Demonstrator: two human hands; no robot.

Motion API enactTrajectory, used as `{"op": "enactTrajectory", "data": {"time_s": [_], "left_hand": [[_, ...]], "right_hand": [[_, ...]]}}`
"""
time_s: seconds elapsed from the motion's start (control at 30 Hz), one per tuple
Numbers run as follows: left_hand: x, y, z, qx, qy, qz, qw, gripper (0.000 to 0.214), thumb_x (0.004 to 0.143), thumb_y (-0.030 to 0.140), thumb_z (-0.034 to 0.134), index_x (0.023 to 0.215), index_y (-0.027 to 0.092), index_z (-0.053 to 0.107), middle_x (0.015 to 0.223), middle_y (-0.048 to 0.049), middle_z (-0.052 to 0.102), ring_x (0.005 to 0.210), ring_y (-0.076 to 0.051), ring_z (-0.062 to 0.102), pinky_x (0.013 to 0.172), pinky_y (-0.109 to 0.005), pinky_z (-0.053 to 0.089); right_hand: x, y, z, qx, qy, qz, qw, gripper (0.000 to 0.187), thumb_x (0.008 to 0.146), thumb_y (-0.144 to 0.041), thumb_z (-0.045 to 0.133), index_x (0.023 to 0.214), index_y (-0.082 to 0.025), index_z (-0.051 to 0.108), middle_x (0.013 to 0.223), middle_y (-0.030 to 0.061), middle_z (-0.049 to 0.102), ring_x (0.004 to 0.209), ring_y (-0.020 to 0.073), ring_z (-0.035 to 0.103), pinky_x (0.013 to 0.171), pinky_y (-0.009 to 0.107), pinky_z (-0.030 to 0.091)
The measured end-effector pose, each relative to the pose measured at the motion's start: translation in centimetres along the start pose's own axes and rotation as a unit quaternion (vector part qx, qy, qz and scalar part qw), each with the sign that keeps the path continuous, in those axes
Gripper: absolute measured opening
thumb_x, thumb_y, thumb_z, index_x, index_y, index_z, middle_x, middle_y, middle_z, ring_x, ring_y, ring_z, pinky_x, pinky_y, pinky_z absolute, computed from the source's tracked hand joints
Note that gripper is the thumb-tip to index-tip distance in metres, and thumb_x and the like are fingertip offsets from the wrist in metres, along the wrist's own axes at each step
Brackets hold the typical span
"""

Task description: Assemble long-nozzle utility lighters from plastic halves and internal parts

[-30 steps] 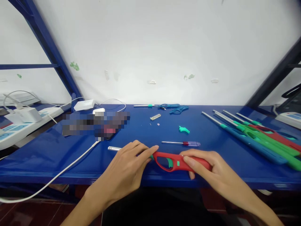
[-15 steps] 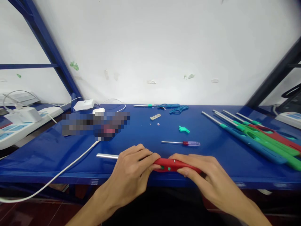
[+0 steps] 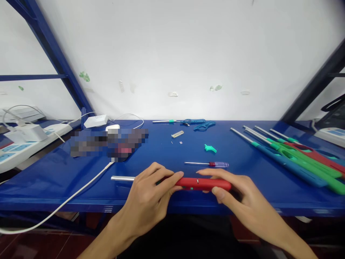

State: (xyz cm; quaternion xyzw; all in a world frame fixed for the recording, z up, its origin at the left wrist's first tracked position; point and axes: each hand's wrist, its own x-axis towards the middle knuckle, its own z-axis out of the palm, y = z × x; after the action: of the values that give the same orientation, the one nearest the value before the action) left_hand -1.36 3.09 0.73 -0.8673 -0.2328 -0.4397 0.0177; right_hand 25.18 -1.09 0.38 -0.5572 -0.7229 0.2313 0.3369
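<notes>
I hold a red long-nosed lighter point(image 3: 203, 183) edge-on, just above the front of the blue table point(image 3: 242, 169). Its metal tube point(image 3: 122, 178) sticks out to the left. My left hand point(image 3: 151, 196) grips the lighter where the tube joins the red body, fingers curled round it. At the handle end, my right hand point(image 3: 231, 194) pinches the body between fingers on top and thumb below. A small screwdriver point(image 3: 208, 164) with a clear and red handle lies just behind the lighter.
Several assembled lighters point(image 3: 293, 154) in blue, green and red lie in a row at the right. A loose green trigger point(image 3: 210, 148), blue shell parts point(image 3: 199, 124) and small bits lie at the back. A white cable point(image 3: 81, 189) runs across the left; a power strip point(image 3: 27, 140) stands far left.
The red lighter has been rolled from lying flat, with its trigger opening showing, to edge-on. It also shifted a little to the left, and both hands regripped it.
</notes>
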Motion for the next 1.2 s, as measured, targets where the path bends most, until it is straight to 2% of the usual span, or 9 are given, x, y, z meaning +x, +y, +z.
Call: {"op": "enactTrajectory", "data": {"time_s": [0.1,0.23,0.33,0.57,0.7,0.83,0.97,1.13,1.2], "left_hand": [[-0.2,0.0,-0.1,0.018,0.016,0.005,1.0,0.029,0.098,0.003,0.067,0.126,0.01,0.07,0.1,-0.0101,0.073,0.088,-0.021,0.058,0.077,-0.036,0.054],[-0.3,0.0,0.0,0.024,0.025,0.007,0.999,0.03,0.096,0.001,0.069,0.125,0.01,0.07,0.101,-0.0094,0.073,0.091,-0.021,0.059,0.08,-0.037,0.054],[-0.2,-0.1,0.1,0.025,0.022,0.007,0.999,0.029,0.096,0.001,0.068,0.124,0.011,0.069,0.101,-0.0091,0.073,0.092,-0.021,0.059,0.08,-0.037,0.055],[-0.3,-0.1,0.2,0.012,0.019,-0.015,1.0,0.028,0.095,0.002,0.071,0.121,0.013,0.071,0.102,-0.0078,0.074,0.094,-0.022,0.06,0.083,-0.037,0.055],[-0.3,-0.3,0.6,0.003,0.015,-0.033,0.999,0.027,0.095,0.004,0.072,0.119,0.014,0.071,0.101,-0.0063,0.075,0.091,-0.021,0.059,0.081,-0.035,0.056],[-0.5,-0.6,0.8,0.007,-0.002,-0.069,0.998,0.024,0.096,0.005,0.071,0.117,0.015,0.073,0.1,-0.0054,0.075,0.09,-0.021,0.06,0.08,-0.036,0.055],[-0.6,-0.4,0.8,0.014,-0.018,-0.107,0.994,0.023,0.099,0.007,0.067,0.119,0.015,0.073,0.102,-0.0071,0.074,0.093,-0.022,0.061,0.082,-0.038,0.056],[-0.7,0.0,0.7,0.008,-0.044,-0.129,0.991,0.024,0.101,0.008,0.062,0.119,0.017,0.074,0.105,-0.0074,0.074,0.096,-0.023,0.061,0.085,-0.042,0.057],[-0.7,-0.1,0.7,0.006,-0.044,-0.132,0.99,0.023,0.102,0.008,0.06,0.117,0.018,0.075,0.105,-0.0077,0.074,0.097,-0.024,0.061,0.085,-0.043,0.058]], "right_hand": [[0.2,0.0,-0.2,0.019,0.009,-0.009,1.0,0.04,0.099,-0.062,0.06,0.127,-0.039,0.077,0.123,0.0011,0.081,0.095,0.0261,0.078,0.08,0.036,0.064],[0.3,0.2,0.1,0.003,0.029,-0.036,0.999,0.035,0.098,-0.058,0.065,0.125,-0.04,0.077,0.129,0.0007,0.079,0.121,0.0308,0.072,0.106,0.045,0.057],[0.0,0.5,0.3,-0.009,0.018,-0.051,0.998,0.036,0.1,-0.055,0.063,0.132,-0.043,0.074,0.134,0.0002,0.077,0.127,0.0312,0.069,0.113,0.05,0.051],[0.3,0.0,0.4,-0.004,0.0,-0.095,0.995,0.036,0.105,-0.046,0.061,0.14,-0.046,0.066,0.137,-0.0039,0.074,0.122,0.0214,0.07,0.109,0.036,0.053],[0.7,-0.1,0.9,-0.033,0.047,-0.109,0.992,0.03,0.105,-0.041,0.062,0.134,-0.047,0.07,0.133,-0.0056,0.074,0.122,0.0202,0.069,0.11,0.036,0.052],[0.6,0.1,1.3,-0.04,0.088,-0.097,0.991,0.022,0.104,-0.039,0.063,0.121,-0.042,0.076,0.133,-0.003,0.073,0.09,0.0165,0.074,0.082,0.03,0.062],[0.5,0.0,0.6,0.027,0.093,-0.063,0.993,0.019,0.103,-0.044,0.064,0.111,-0.034,0.078,0.124,0.001,0.075,0.064,0.012,0.065,0.057,0.026,0.056],[3.5,-1.4,-1.4,-0.014,0.127,-0.067,0.99,0.021,0.102,-0.044,0.063,0.109,-0.031,0.078,0.086,-0.0002,0.075,0.056,0.0138,0.062,0.056,0.028,0.054],[6.4,-2.1,-2.1,-0.118,0.111,-0.109,0.981,0.022,0.103,-0.037,0.06,0.115,-0.029,0.077,0.098,0.0031,0.078,0.066,0.0171,0.067,0.069,0.035,0.056]]}}
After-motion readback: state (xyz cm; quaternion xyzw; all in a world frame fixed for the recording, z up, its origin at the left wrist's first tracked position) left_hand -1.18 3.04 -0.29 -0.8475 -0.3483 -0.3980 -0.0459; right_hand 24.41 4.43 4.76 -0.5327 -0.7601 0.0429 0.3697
